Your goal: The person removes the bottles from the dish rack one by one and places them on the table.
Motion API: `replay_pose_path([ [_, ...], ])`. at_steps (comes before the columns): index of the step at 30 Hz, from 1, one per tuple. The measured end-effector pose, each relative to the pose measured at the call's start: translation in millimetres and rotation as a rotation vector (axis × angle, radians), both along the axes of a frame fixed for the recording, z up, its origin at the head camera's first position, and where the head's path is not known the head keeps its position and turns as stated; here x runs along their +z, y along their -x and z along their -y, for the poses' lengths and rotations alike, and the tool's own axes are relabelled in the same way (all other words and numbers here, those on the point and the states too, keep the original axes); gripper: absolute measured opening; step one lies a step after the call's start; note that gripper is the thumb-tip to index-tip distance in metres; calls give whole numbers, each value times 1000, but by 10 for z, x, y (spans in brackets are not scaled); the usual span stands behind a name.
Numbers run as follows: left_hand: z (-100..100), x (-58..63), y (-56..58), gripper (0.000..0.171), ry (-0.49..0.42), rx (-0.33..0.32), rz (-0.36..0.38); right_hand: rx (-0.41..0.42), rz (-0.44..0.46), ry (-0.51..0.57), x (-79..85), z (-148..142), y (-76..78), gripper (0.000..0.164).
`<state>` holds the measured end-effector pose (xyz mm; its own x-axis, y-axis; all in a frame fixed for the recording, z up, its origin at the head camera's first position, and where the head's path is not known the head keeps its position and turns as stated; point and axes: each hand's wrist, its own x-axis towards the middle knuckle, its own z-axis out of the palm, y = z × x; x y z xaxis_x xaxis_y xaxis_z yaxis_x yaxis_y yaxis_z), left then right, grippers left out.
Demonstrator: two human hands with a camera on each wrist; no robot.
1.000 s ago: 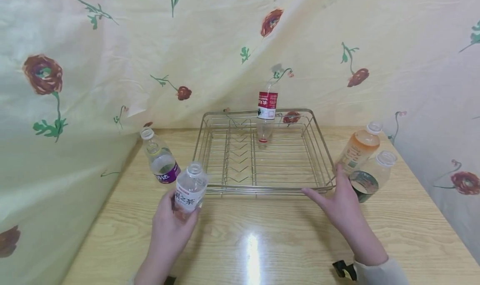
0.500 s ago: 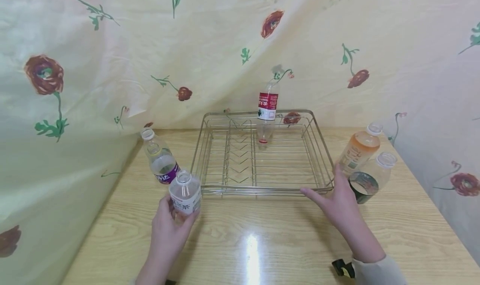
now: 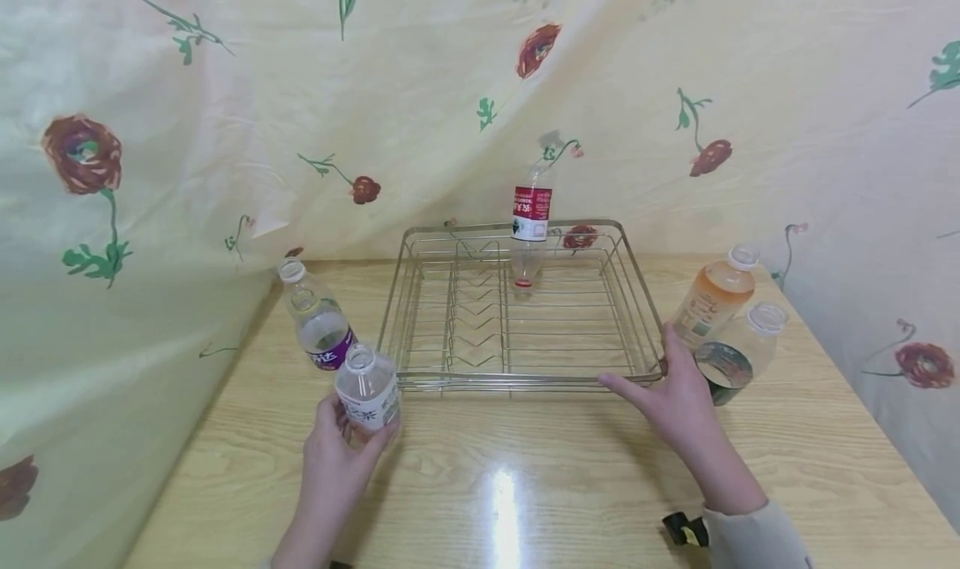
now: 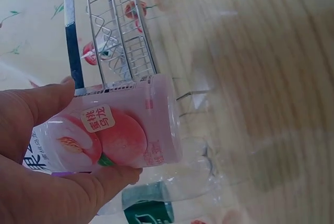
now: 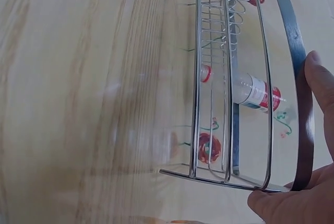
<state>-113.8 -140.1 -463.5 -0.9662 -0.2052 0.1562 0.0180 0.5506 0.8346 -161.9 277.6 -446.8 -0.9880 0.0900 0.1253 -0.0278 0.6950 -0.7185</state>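
My left hand [image 3: 341,461] grips a clear plastic tea bottle [image 3: 369,398], neck up, just off the front left corner of a wire dish rack [image 3: 517,377]. Peaches and pink print show on its label in the left wrist view, where thumb and fingers wrap its body; whether its base touches the table cannot be told. My right hand [image 3: 682,398] holds the rack's front right corner, thumb [image 5: 318,75] on the rim and another finger [image 5: 258,200] at the side. A red-labelled bottle [image 3: 531,212] stands upside down at the back of the rack.
Left of the rack is a purple-labelled bottle [image 3: 317,315]. An orange-labelled bottle [image 3: 716,294] and a dark-green-labelled bottle [image 3: 738,356] stand close by my right hand. The wood-grain table [image 3: 465,477] meets a flowered cloth [image 3: 337,94] behind and at the sides.
My left hand has brought the tea bottle slightly left and lower, turning it more upright. My right hand stays at the rack corner. The head view has shifted a little.
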Motion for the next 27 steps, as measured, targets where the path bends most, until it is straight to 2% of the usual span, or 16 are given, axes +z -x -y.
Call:
replay_pose_path([
  [7,29,-69,23,88,-56,-7,54,2,23,104,-33,-8,-9,130],
  [11,36,-98,37,89,-71,-13,53,-9,33,178,-58,8,-28,129],
  [20,34,-98,30,83,-59,-14,47,-52,-8,335,-146,57,-81,121],
  [27,46,-100,25,85,-60,-14,68,-61,-26,376,-183,71,-92,117],
])
